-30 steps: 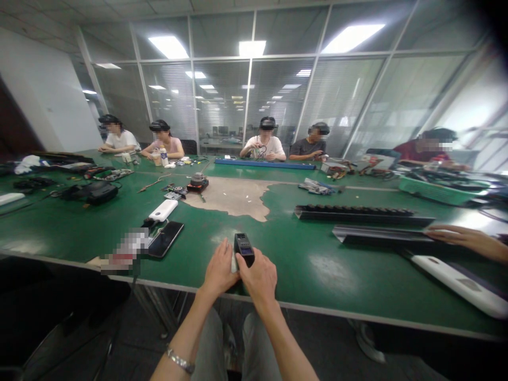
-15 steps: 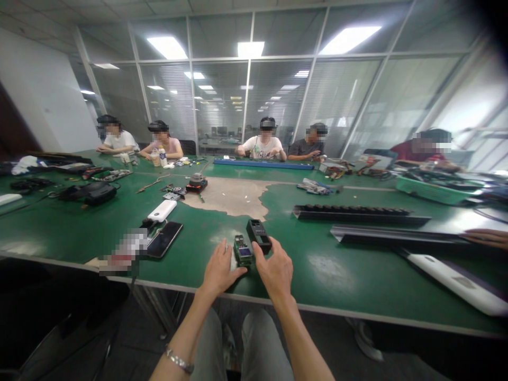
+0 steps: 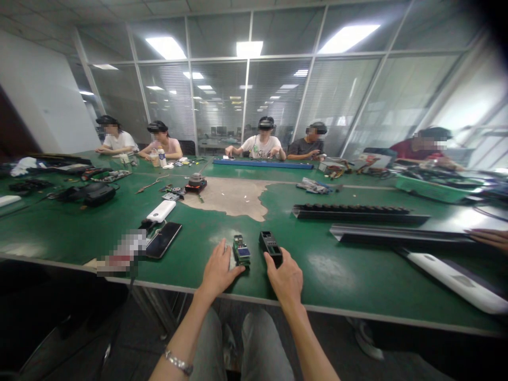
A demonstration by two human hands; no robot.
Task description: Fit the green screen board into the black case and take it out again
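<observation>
A small green circuit board (image 3: 242, 255) with a dark blue display lies on the green table in front of me. My left hand (image 3: 216, 270) rests at its left side, fingers stretched forward. Its thumb spreads along the board's near edge and seems to touch it. To the right of the board, my right hand (image 3: 286, 274) grips a narrow black plastic housing (image 3: 270, 246) with rectangular cutouts. Thumb and fingers are on its near end, partly covering it. Housing and board are apart, with a strip of table between them.
Left of my hands lie a black smartphone (image 3: 164, 239) and a white power bank (image 3: 161, 211). Long black metal channels (image 3: 381, 236) and a white long-bodied device (image 3: 456, 283) lie to the right. Several people sit around the table; a co-worker's hand (image 3: 488, 235) shows at the right edge.
My right hand has moved right and slightly toward me with the black housing, widening its gap from the circuit board. My left hand and the board have stayed nearly in place.
</observation>
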